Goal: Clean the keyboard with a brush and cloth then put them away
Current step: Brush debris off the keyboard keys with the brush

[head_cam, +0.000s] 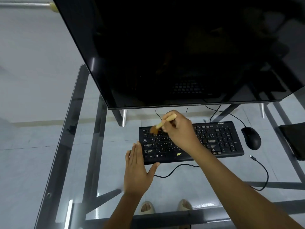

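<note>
Nearest the viewer, two sandalled feet show through the glass table, and both forearms reach forward over it. The left hand lies flat with its fingers straight and together, the thumb spread wide against the near left corner of the keyboard, steadying it and holding nothing. A cable loops across the glass just in front of the keyboard, and a second loose cable trails off to the right. Farther on, the right hand reaches across the keyboard, wrist bent, fingers curled round the pale handle of the brush; the bristles are blurred and sit on the upper left rows of keys, so the sweeping looks to be in progress there. Pale smudges and a small yellowish scrap lie on the keys, so much of the board seems to need work yet. The risks, as I judge them: a hard stroke could slide the light keyboard on the smooth glass if the left hand eases off, brushed dirt may only move from one row to another, and the right forearm hanging over the keys could press them or drag the cable. A mouse rests just right of the keyboard, with a dark flat thing at the table's right edge. I cannot see a cloth anywhere. Beyond everything stands the dark monitor.
</note>
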Demonstrator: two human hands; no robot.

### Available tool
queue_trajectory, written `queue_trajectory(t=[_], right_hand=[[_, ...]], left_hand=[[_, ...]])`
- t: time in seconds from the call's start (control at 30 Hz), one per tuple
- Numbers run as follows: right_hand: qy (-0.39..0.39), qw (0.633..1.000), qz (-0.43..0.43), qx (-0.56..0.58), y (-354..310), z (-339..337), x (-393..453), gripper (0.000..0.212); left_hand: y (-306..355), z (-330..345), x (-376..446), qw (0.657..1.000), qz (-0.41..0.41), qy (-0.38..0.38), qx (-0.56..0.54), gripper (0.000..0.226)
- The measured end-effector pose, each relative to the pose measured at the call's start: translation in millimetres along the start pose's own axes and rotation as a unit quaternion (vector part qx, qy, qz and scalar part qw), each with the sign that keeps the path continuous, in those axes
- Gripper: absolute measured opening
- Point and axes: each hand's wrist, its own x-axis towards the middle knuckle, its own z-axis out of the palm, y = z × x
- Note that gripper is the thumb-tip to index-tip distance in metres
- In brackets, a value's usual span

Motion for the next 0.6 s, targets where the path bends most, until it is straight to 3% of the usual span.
queue_trajectory(t=[0.07, 0.2, 0.3, 0.43, 0.53, 0.6], right_hand=[[-0.049, 0.998, -0.011, -0.024, -4.1, 7.5, 0.5, 0.006], [0.002, 1.000, -0.019, -0.023, -11.4, 13.2, 1.5, 0.008], [-0.059, 0.998, -0.010, 0.001, -16.6, 17.7, 1.0, 0.006], [0.012, 1.000, 0.008, -0.003, -14.9, 17.9, 0.9, 0.011], [-0.071, 0.997, 0.012, 0.023, -14.7, 14.5, -4.0, 0.010], [-0.048, 0.999, 0.024, 0.007, -15.8, 11.1, -6.6, 0.012]], left_hand=[[-1.4, 0.1, 0.0, 1.000, 0.002, 0.004, 0.000, 0.090], [0.1, 0.6, 0.5, 1.000, 0.007, 0.002, 0.006, 0.090], [-1.3, 0.9, 0.8, 1.000, 0.002, 0.000, 0.009, 0.089], [1.6, -0.3, 0.2, 1.000, -0.006, 0.007, 0.000, 0.088], [1.5, -1.4, -0.3, 1.000, -0.004, 0.013, -0.005, 0.087], [1.9, -2.1, -0.6, 1.000, -0.007, 0.011, -0.006, 0.087]])
